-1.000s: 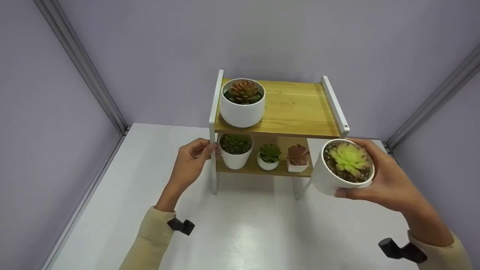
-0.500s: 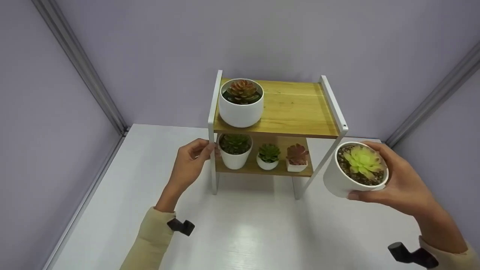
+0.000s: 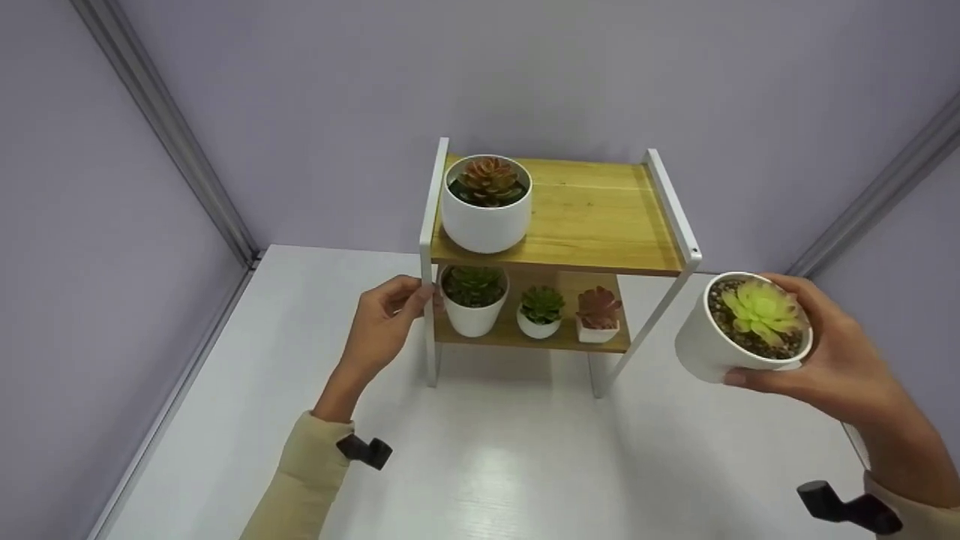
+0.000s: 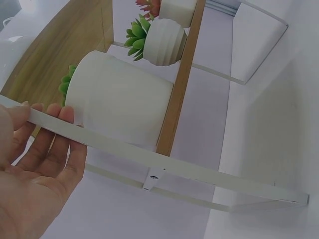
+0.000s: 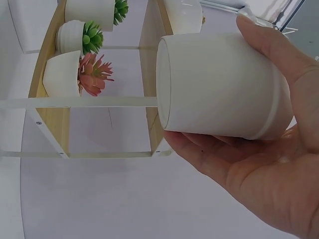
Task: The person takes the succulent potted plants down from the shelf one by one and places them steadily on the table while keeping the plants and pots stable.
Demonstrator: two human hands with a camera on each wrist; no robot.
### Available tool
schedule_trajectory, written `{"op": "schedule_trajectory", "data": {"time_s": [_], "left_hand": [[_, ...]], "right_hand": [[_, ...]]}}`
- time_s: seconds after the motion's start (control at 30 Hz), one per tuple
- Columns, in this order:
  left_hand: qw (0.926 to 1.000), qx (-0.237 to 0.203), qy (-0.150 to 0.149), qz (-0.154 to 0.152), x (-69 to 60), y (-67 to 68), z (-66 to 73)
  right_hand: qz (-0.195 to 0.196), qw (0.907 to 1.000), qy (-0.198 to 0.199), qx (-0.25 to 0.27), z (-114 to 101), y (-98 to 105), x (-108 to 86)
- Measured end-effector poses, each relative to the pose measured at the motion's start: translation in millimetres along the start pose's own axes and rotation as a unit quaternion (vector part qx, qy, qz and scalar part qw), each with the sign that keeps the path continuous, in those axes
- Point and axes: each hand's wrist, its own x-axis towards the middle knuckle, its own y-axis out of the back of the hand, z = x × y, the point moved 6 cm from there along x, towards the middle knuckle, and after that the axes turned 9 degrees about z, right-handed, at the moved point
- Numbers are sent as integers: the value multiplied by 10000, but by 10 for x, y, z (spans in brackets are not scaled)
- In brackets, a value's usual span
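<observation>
My left hand [image 3: 381, 324] grips the white front left post [image 3: 430, 364] of a two-tier plant stand [image 3: 592, 214], thumb on one side and fingers behind, as the left wrist view shows. Off to the right of the stand, my right hand [image 3: 847, 367] holds a potted yellow-green succulent [image 3: 761, 311] in the air. Its white pot [image 5: 219, 84] tilts, and the thumb and fingers wrap its sides. A reddish-brown succulent in a round white pot [image 3: 486, 225] stands at the left of the top board.
On the lower board stand a larger green succulent [image 3: 472, 315], a small green succulent [image 3: 541, 306] and a red succulent in a square pot [image 3: 598, 311]. Pale walls [image 3: 570, 67] close in the back and both sides of the white tabletop [image 3: 480, 465].
My right hand has carried the potted yellow-green succulent rightward, away from the stand's front right post. My left hand keeps its hold on the left post.
</observation>
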Motion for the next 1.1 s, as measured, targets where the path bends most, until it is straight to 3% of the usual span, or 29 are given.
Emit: {"op": "schedule_trajectory", "data": {"time_s": [0.27,0.5,0.77,1.1], "left_hand": [[9998,191,78,63,11,1,-9],[9997,215,30,72,26,-10,-17],[9999,109,57,44,12,-6,-13],[9999,-57,116,12,2,-3,-33]], "right_hand": [[55,9991,-230,-358,154,57,35],[140,9986,-352,-367,260,106,68],[283,9964,-527,-594,424,163,115],[460,9953,-720,-457,600,176,206]]}}
